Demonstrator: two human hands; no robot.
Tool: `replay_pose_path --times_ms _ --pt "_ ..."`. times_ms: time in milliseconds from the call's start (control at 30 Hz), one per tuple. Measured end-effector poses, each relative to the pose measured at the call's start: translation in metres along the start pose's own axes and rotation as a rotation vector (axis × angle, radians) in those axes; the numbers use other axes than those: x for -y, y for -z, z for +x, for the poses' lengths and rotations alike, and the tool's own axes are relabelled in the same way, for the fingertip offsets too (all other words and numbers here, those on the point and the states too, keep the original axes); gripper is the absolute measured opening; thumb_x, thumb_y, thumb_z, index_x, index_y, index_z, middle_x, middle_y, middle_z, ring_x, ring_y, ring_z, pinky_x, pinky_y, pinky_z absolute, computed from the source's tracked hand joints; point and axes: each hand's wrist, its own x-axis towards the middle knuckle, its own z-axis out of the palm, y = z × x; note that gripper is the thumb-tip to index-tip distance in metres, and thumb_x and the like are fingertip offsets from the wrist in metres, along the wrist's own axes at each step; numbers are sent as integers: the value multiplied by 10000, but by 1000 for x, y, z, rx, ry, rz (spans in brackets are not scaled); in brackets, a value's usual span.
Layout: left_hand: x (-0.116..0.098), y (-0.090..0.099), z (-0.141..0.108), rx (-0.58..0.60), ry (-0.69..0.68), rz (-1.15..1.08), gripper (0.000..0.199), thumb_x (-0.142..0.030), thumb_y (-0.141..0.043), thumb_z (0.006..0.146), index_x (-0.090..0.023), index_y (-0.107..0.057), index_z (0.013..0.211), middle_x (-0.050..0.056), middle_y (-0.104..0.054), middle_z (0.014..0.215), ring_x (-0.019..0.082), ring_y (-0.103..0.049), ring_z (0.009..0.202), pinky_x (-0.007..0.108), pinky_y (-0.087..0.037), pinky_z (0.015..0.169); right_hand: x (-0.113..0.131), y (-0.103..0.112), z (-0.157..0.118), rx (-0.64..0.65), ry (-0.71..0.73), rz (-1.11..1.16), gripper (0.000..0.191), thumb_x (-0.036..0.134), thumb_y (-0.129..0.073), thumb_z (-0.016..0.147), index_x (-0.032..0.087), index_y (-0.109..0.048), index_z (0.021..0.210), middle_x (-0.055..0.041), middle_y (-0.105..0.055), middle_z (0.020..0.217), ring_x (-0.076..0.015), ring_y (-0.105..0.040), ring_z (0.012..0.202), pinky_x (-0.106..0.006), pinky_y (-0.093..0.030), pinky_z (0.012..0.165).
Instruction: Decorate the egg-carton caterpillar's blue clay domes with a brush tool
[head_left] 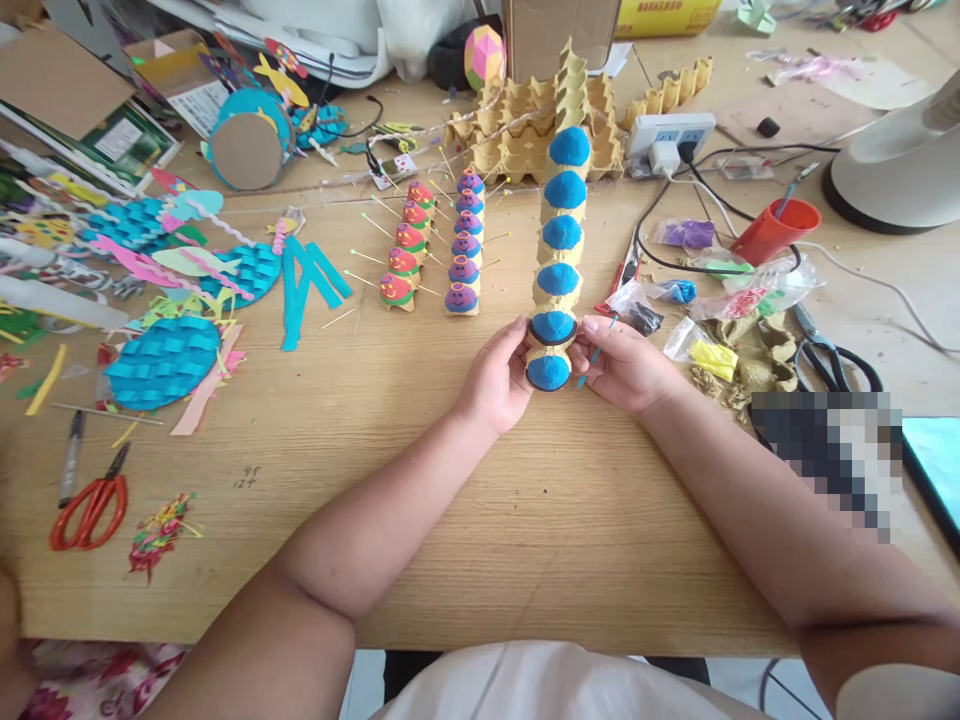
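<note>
A long strip of egg carton cups [556, 303] stretches away from me, each cup capped with blue clay [562, 232]. Dark thin bands [553, 342] edge the two nearest caps. My left hand [499, 380] grips the strip's near end from the left, fingers partly hidden beneath it. On the other side, my right hand [626, 360] pinches a thin blue stick-like tool [598, 350], its fingertips against the strip's edge by the second cup. Left of the strip stand two finished-looking carton rows, one red and green [405, 262], one purple [465, 245], with faces and toothpicks stuck in.
Egg cartons [510, 140] lie behind, beside a power strip [671, 135]. On the right are clay bags [712, 355], a red cup [776, 230] and black-handled scissors [829, 355]. Blue woven paper pieces [161, 362] and red scissors [90, 510] lie left. Part of another person shows lower left.
</note>
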Motion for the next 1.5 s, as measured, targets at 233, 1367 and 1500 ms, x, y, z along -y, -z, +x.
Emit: replay_pose_path --times_ms 233,1367,1500 --pt "-1 0 -2 26 57 -5 267 -359 -690 1048 -156 -763 890 25 -821 825 120 -716 655 225 -573 645 -2 1 0 -2 -6 -23 516 585 -1002 735 204 -657 765 57 -599 565 -81 -510 533 -213 -442 531" --pt "-3 -4 -3 10 100 7 220 -312 -656 1074 -161 -788 984 24 -844 890 128 -795 748 222 -618 705 3 -12 -2 -79 34 -12 519 515 -1088 591 183 -714 730 70 -588 569 -63 -501 523 -208 -472 518" --pt "-3 -4 -3 -19 84 0 197 -298 -686 1063 -170 -775 943 -1 -829 866 88 -758 724 185 -594 696 4 -12 -2 -84 53 -24 483 487 -1079 628 182 -715 713 75 -575 561 -53 -460 515 -195 -431 498"
